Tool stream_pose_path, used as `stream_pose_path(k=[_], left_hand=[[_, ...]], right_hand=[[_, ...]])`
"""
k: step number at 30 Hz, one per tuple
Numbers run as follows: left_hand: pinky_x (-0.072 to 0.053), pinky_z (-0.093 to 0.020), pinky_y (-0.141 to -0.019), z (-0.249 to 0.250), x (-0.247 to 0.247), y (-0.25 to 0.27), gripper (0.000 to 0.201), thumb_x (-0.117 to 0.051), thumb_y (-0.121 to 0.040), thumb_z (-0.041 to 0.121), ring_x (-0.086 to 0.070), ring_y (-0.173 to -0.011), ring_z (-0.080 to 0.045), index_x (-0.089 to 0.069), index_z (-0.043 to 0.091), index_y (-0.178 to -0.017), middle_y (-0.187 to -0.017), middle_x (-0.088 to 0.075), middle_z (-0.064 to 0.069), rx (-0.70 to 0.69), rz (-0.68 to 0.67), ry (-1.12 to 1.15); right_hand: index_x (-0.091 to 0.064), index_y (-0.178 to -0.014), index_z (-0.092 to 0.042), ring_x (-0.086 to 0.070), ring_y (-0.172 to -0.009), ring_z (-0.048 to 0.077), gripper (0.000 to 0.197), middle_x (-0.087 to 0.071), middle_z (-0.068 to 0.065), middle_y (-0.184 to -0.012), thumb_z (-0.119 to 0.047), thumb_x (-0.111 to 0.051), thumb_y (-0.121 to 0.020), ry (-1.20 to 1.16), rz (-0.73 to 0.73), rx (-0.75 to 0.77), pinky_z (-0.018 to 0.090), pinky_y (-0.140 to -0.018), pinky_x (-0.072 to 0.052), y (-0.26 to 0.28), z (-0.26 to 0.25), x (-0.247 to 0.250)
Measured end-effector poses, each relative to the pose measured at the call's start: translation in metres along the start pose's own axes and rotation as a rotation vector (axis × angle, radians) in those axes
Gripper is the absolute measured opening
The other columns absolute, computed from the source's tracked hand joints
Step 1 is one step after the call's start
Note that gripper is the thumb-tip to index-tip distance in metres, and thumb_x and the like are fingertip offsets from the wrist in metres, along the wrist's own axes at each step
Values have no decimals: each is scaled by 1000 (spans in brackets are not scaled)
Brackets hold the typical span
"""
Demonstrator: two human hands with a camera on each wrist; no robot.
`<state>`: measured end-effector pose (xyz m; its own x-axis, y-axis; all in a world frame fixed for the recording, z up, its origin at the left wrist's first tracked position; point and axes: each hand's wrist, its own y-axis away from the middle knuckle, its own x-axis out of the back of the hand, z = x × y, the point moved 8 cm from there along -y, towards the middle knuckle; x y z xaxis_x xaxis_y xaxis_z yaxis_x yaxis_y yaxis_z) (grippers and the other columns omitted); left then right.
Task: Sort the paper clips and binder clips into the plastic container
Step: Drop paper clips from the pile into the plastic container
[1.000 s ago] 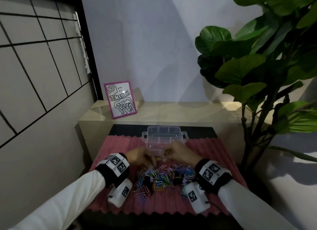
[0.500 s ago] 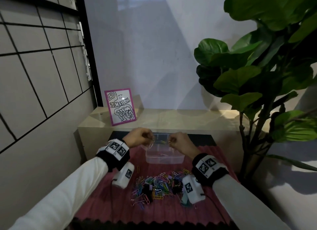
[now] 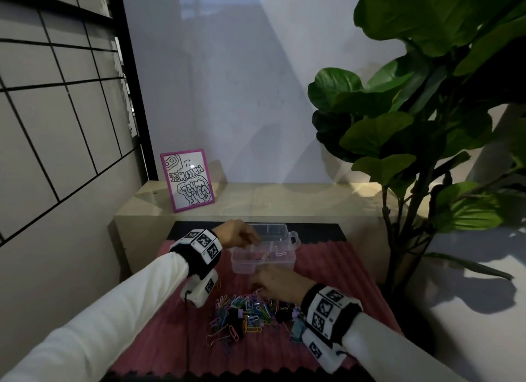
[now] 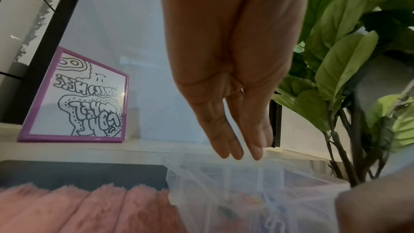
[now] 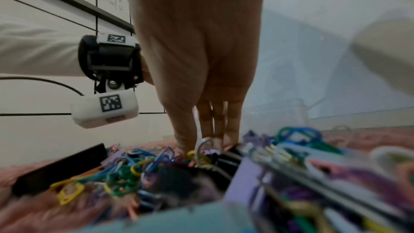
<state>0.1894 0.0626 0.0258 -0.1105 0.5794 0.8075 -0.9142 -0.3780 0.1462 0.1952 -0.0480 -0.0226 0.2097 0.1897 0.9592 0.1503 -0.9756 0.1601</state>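
Head view: left hand (image 3: 237, 236), fingers straight and empty, at 10 o'clock over clear plastic container (image 3: 263, 263), clip dropped since 0.5 s ago. Right hand (image 3: 277, 285) has returned to the clip pile (image 3: 247, 313) at 6 o'clock, fingertips touching clips; grip unclear. Sorting barely begun.

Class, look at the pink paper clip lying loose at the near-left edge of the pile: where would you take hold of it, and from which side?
Pinch the pink paper clip at its rounded outer loop, coming from above on the near-left side. It lies flat on the ribbed pink mat, sticking out of the clip pile, so that end looks free of tangles. The left hand is nearer that side.
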Motion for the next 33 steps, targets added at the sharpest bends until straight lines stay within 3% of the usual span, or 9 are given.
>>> stream_pose_path(k=[5,10,13,17,22,25,27,31,33], left_hand=[[-42,1,-78,-3,7,33,31,-55,-85,-1,-56,-79,23,-65,11,-111,-109,-69,-3,-71,15,-28],[-36,2,-68,-37,9,71,27,-59,-86,16,-55,-83,12,-62,19,-113,-108,-67,7,76,16,-189],[-42,-4,-77,-48,-9,83,29,-62,-84,13,-54,-84,5,-61,9,-113,-111,-66,-3,101,-15,-196],[-41,-18,-87,-44,-57,83,44,-65,-80,8,-57,-103,-13,-54,12,-123,-123,-60,-6,56,-208,-149],[-36,-3,-69,-37,-67,75,27,-62,-79,3,-59,-86,-11,-63,6,-106,-108,-67,-12,1,-171,-187],[-37,-2,-66,-39,-68,79,19,-61,-79,5,-53,-68,5,-64,7,-98,-98,-69,-9,-6,-166,-150],[-39,-4,-66,-40,-66,81,17,-63,-79,8,-52,-67,6,-65,9,-96,-89,-65,1,-9,-155,-119],[-47,-9,-63,-44,-58,88,15,-62,-80,2,-59,-60,7,-65,6,-95,-75,-63,11,30,-158,52],[-49,-12,-63,-48,-54,93,18,-64,-78,-2,-61,-61,5,-66,13,-88,-71,-65,15,42,-146,127]], right_hand=[[-64,-92,-1,-59,-84,24,16,-67,17,-94,5,-54,-82,-79,12,23,30,-71,-43,0,-6,7],[-68,-82,2,-56,-65,4,8,-71,18,-87,4,-60,-80,-347,92,-4,4,-59,-38,2,11,22],[-67,-86,2,-57,-56,-9,6,-70,14,-80,-1,-66,-80,-595,220,-68,7,-62,-47,7,32,46],[-65,-75,-10,-62,-59,3,11,-65,-4,-66,1,-69,-77,-773,346,-106,16,-62,-51,7,51,80],[-64,-75,-8,-62,-58,9,12,-64,5,-69,3,-69,-77,-880,390,-84,19,-61,-52,4,50,95],[-64,-73,-9,-62,-60,11,13,-65,5,-68,2,-69,-77,-836,456,-105,20,-62,-53,-1,50,96],[-65,-76,-6,-62,-64,16,8,-66,8,-70,2,-68,-78,-786,535,-153,25,-67,-54,-5,55,95],[-69,-93,-4,-65,-87,19,13,-70,13,-98,-1,-59,-85,-434,492,-239,28,-83,-52,-13,58,81],[-68,-101,-4,-64,-94,20,19,-68,12,-106,-3,-54,-89,-263,450,-204,27,-84,-51,-11,46,74]])
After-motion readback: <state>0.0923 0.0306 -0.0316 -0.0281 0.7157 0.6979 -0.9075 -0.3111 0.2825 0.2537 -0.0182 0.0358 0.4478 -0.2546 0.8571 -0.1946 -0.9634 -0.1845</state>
